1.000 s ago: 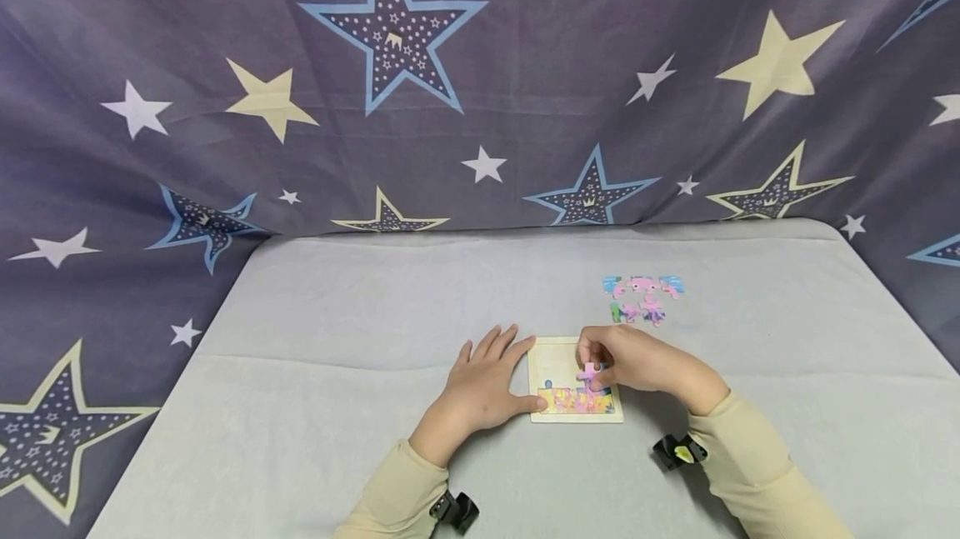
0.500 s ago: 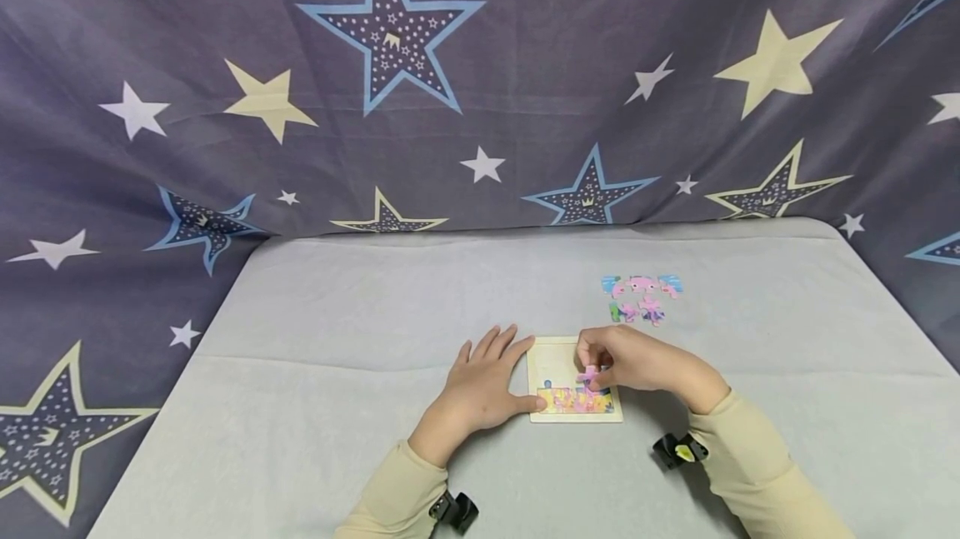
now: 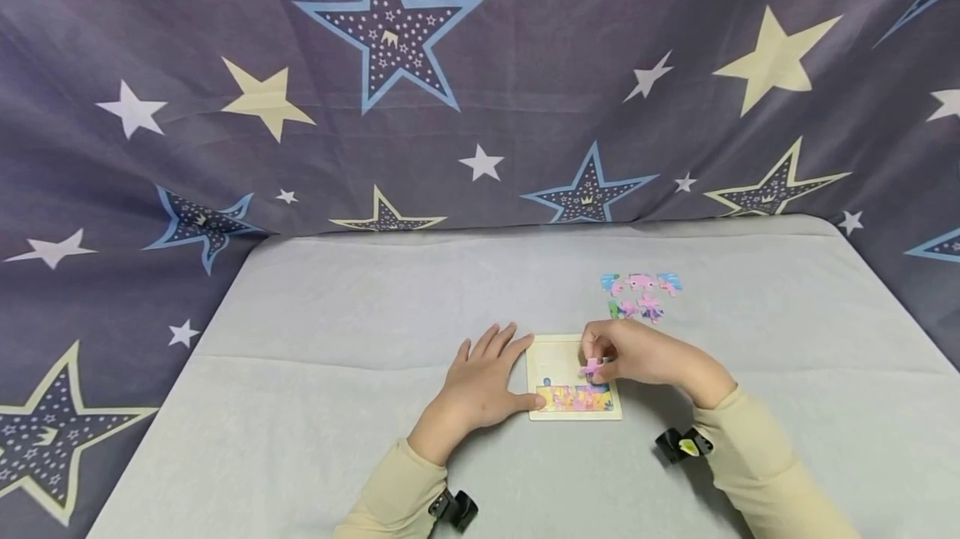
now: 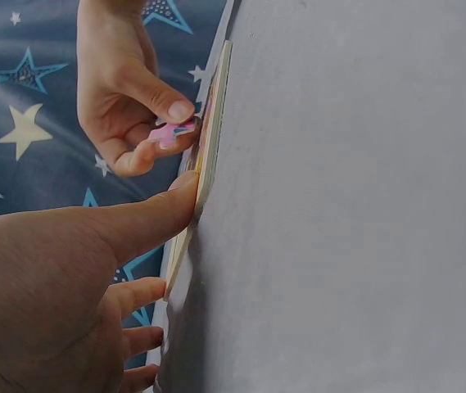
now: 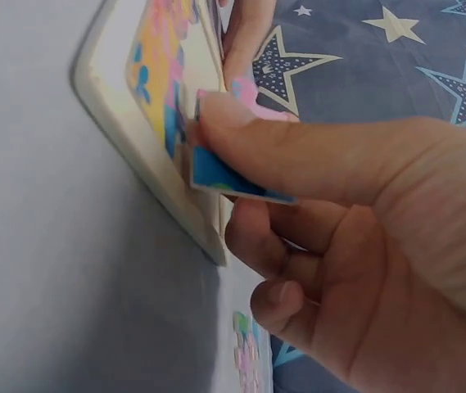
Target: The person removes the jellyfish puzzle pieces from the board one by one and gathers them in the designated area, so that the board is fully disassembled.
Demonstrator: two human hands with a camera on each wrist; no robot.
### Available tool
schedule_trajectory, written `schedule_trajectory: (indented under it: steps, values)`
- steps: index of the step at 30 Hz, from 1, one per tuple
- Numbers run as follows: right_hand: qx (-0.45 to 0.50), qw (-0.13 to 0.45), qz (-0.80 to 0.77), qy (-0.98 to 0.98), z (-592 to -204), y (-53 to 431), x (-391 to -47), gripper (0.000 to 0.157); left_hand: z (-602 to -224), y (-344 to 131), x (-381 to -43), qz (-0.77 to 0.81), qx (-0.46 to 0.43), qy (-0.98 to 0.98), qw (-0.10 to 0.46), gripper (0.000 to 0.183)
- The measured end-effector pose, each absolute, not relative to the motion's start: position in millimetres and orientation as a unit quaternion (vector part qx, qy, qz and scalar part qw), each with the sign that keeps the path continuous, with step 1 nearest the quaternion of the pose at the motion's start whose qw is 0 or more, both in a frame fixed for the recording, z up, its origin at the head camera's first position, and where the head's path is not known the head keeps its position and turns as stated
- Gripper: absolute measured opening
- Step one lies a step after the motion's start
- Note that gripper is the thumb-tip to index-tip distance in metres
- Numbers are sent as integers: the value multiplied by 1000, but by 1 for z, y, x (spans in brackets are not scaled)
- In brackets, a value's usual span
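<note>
A pale puzzle board (image 3: 553,356) lies flat on the table in the head view, its near part filled with a row of yellow and pink pieces (image 3: 562,399). On the board's left side rests my left hand (image 3: 480,385), fingers spread, thumb pressing the near-left part. My right hand (image 3: 645,353) pinches a pink and blue jigsaw puzzle piece (image 3: 592,366) between thumb and fingers, over the board's right side. In the right wrist view the piece's blue corner (image 5: 220,173) shows beneath the thumb, tilted beside the frame. Part of the piece is hidden by my fingers.
Several loose puzzle pieces (image 3: 642,282) lie in two loose rows beyond the board, behind my right hand. Grey cloth covers the table (image 3: 315,306). A star-patterned curtain (image 3: 517,64) hangs along the back and sides.
My right hand has lifted slightly and shifted a little right with the jigsaw puzzle piece, uncovering more of the filled row. The left hand stays on the board.
</note>
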State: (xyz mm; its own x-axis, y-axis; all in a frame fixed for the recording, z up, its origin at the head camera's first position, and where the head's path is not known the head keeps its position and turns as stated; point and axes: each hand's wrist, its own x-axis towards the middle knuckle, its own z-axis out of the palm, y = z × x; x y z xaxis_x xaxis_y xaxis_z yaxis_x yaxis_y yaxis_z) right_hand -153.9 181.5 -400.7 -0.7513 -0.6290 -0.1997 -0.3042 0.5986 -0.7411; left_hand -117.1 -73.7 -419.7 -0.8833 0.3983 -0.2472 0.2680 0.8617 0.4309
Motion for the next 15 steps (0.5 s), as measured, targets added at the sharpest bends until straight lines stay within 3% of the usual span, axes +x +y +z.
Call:
schedule_trajectory:
  steps: [15]
  values:
    - [-245, 167, -347, 890, -392, 216, -163, 16, -418, -75, -117, 206, 179, 948, 164, 85]
